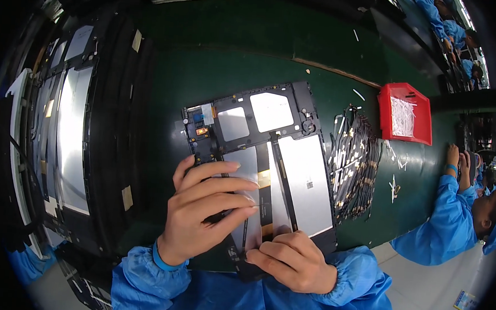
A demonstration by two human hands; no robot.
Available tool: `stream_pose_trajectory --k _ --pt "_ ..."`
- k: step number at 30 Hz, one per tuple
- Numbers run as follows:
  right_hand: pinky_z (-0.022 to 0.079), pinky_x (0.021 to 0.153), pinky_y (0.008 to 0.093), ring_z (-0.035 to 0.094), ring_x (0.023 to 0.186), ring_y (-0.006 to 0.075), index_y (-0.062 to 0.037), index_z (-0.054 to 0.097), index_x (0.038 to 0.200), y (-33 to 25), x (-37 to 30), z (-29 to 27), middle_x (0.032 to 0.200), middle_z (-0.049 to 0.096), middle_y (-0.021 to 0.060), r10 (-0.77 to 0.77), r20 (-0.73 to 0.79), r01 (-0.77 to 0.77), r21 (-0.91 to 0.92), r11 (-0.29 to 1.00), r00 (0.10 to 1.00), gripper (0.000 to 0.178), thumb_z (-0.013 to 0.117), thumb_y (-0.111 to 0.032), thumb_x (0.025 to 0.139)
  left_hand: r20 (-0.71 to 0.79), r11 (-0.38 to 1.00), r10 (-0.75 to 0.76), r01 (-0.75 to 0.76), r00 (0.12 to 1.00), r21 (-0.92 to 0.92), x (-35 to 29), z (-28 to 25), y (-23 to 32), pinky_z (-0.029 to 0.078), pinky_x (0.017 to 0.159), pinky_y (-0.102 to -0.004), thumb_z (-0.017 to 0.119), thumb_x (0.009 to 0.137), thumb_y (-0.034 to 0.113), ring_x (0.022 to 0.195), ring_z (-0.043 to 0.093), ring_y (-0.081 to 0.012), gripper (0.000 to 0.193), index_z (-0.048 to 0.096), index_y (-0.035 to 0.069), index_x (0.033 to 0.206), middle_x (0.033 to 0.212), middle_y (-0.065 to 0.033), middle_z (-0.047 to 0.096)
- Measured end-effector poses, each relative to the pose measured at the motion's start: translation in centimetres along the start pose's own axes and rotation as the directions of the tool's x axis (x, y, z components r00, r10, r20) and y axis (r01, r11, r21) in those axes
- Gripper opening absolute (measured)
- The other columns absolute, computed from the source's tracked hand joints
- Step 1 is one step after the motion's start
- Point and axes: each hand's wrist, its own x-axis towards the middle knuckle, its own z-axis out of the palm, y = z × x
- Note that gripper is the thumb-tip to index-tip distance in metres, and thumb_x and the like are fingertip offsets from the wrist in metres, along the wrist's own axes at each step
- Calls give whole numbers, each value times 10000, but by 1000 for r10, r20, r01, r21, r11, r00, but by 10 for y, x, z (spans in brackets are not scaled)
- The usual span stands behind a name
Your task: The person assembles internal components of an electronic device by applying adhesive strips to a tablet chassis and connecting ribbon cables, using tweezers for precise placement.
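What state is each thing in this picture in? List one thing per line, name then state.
Tablet chassis: back open, flat on the mat.
Left hand: fingers spread flat on the chassis.
Right hand: curled, pressing the chassis's near edge.
Red bin: holding white pieces.
Flex cable pile: loose heap beside the chassis.

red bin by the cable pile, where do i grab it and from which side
Take the red bin by its raised rim, probably the long edge facing the cable pile, coming from above. It sits flat and open-topped on the green mat, with white strips inside, so its walls are free for the fingers to pinch.
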Motion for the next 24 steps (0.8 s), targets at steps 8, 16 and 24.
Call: stream_pose_trajectory --k 8,16,24 --pt "445 681 307 528 833 176 -27 651 932 -1 1 0 943 551 32 11 18 -11 14 1000 1000 264 647 -115 683 -12 1000 3 -3 1000 -7 0 -1 1 232 1052 -382 762 700 134 1079 560 -182 55 707 130 701 930 24 695" --pt "434 653 281 521 809 169 -25 652 907 -2 2 0 1103 588 54 -6 7 6 -29 1000 1000 222 642 -102 698 -70 990 -63 53 996 -130 -4 2 -1 198 1073 -414 753 722 258 1151 513 -237 278 693 143 968 1116 -69 625" --pt "416 612 242 515 792 161 -22 650 886 -4 3 -3 1195 587 74 -5 32 7 -62 998 999 168 643 -102 738 74 958 4 -25 997 284 -44 -7 -7 43 1075 -494 162 797 784 1321 197 -373 803 660 255 1139 1356 -156 423"
